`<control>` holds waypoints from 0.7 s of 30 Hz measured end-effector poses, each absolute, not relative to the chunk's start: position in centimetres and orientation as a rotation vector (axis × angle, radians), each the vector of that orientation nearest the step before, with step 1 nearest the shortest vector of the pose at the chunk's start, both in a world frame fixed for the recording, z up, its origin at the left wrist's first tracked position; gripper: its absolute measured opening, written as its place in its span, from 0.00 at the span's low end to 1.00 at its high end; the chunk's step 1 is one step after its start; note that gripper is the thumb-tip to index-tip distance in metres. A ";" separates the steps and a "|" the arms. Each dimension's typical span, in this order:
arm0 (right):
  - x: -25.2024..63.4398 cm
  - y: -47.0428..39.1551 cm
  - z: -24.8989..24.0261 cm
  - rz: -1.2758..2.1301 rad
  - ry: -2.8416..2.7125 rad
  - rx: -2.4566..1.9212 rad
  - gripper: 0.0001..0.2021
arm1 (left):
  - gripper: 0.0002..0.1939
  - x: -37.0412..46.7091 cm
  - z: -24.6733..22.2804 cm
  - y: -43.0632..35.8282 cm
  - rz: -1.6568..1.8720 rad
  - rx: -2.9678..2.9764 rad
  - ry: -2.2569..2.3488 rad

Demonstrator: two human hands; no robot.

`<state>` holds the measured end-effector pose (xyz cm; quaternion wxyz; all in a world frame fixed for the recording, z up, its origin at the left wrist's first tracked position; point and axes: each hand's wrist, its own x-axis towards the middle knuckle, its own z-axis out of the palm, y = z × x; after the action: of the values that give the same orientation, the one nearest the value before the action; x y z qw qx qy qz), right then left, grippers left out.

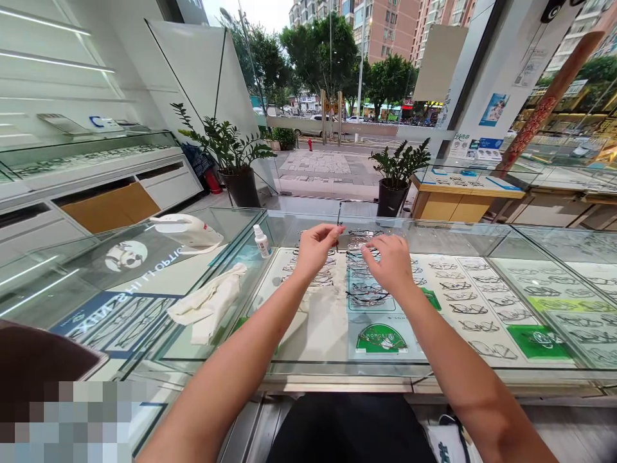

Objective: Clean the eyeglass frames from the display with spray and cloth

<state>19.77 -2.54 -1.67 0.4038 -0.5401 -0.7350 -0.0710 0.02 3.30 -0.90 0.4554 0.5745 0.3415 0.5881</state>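
Holding dark glasses (pixel 340 213), my left hand (pixel 317 247) is pinching the frame. My right hand (pixel 389 260) is curling nearby, grip unclear

Table (pixel 347 368) was topped in clear, smooth glass, strongly reflective. Cloth (pixel 212 302) looked matt, soft and creased. Spray bottle (pixel 261 242) appeared to be smooth white plastic; handheld appliance (pixel 180 229), hard white plastic with a gloss. Held eyeglass frame (pixel 339 213) was dark; metal or plastic could not be told. Tan drawer front (pixel 113 204) resembled smooth wood. Plant pot (pixel 242 188) looked dark, smooth, faintly shiny.
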 end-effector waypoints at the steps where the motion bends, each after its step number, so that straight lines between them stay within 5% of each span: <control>1: 19.5 -2.7 -1.6 -0.128 -1.832 -1.312 0.13 | 0.22 0.3 -0.9 3.1 1.428 1.445 0.838; 5: 18.3 -2.9 -1.8 0.065 -1.784 -1.122 0.21 | 0.19 1.3 -1.0 2.0 1.370 1.520 0.766; 15: 17.5 -3.4 -1.8 0.246 -1.765 -1.035 0.13 | 0.19 1.7 -0.6 0.8 1.261 1.496 0.704; 21: 18.7 -3.1 -1.6 0.238 -1.703 -1.059 0.13 | 0.11 -2.0 1.4 2.5 1.807 1.769 1.204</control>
<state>18.69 -3.07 -1.63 0.5321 -0.4440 -0.7140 0.0999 -2.00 2.51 1.37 0.1697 0.6226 0.4235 0.6358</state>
